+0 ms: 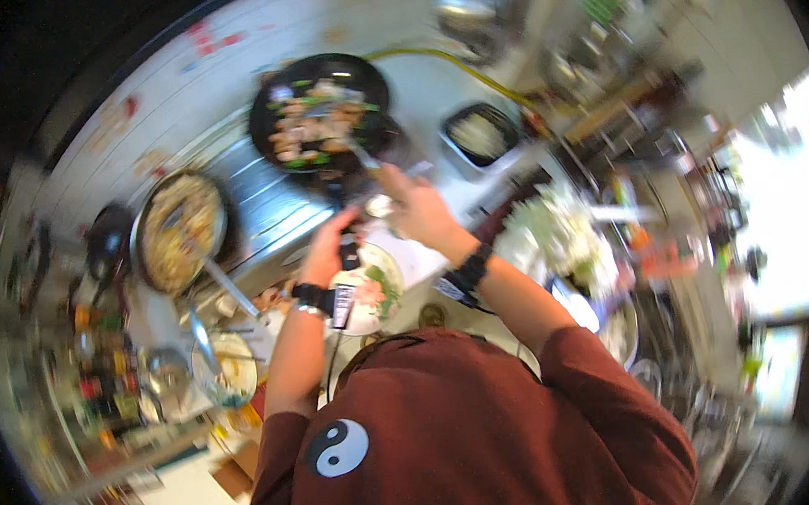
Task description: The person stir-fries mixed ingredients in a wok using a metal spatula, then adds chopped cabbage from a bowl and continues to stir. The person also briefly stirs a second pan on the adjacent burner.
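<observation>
In the head view, my left hand point(326, 251) is around the black handle point(350, 256) of a dark wok point(260, 131). My right hand point(426, 214) grips the wooden handle of a spatula point(366, 156), whose metal end reaches into the wok. Pale chunks of food point(303, 128), maybe meat, lie in the wok with green pieces among them. Just below my hands is a white plate point(356, 321) with a pink and green pattern or content; blur leaves it unclear. Both wrists wear black straps.
To the left, another pan point(221, 214) holds yellowish food point(177, 254) and a long-handled ladle point(223, 283). A glass bowl point(200, 386) stands nearer. On the right are a rectangular container point(454, 140) with pale food and a leafy white-green bunch point(554, 232). A yellow hose point(460, 63) runs behind.
</observation>
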`<control>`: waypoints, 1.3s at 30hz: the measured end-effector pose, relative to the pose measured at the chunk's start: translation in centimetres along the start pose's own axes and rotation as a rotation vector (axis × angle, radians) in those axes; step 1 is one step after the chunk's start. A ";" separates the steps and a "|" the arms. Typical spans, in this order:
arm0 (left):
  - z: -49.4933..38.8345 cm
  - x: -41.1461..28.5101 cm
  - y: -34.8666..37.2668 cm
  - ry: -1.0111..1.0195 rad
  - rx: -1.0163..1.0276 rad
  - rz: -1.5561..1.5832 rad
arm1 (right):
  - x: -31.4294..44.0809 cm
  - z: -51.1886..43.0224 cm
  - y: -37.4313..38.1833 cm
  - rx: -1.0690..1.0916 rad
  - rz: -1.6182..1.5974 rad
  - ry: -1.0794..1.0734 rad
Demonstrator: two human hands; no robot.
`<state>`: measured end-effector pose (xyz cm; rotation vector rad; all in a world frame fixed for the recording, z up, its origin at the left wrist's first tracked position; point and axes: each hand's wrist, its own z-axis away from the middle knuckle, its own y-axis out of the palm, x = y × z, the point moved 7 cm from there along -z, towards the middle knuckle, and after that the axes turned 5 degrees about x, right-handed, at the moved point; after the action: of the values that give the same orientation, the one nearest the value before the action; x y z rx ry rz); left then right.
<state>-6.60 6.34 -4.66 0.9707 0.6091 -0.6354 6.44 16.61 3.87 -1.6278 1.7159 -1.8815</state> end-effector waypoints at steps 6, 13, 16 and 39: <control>1.6 0.9 -0.4 -0.001 0.013 0.195 | -0.6 9.2 -4.6 -0.222 -0.072 0.144; 2.3 4.1 -1.3 -0.018 0.187 0.342 | -6.1 35.6 -6.7 -0.342 0.040 0.865; 2.1 5.4 -1.7 -0.036 0.169 0.368 | -5.8 46.8 -6.9 -0.366 0.095 1.138; 12.0 17.8 21.1 0.172 0.147 -0.733 | -24.5 51.2 -13.5 -0.046 0.348 0.562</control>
<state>22.69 0.83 -0.62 0.9354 1.1005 -1.2659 61.56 5.32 -11.78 -0.7623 2.0751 -2.2485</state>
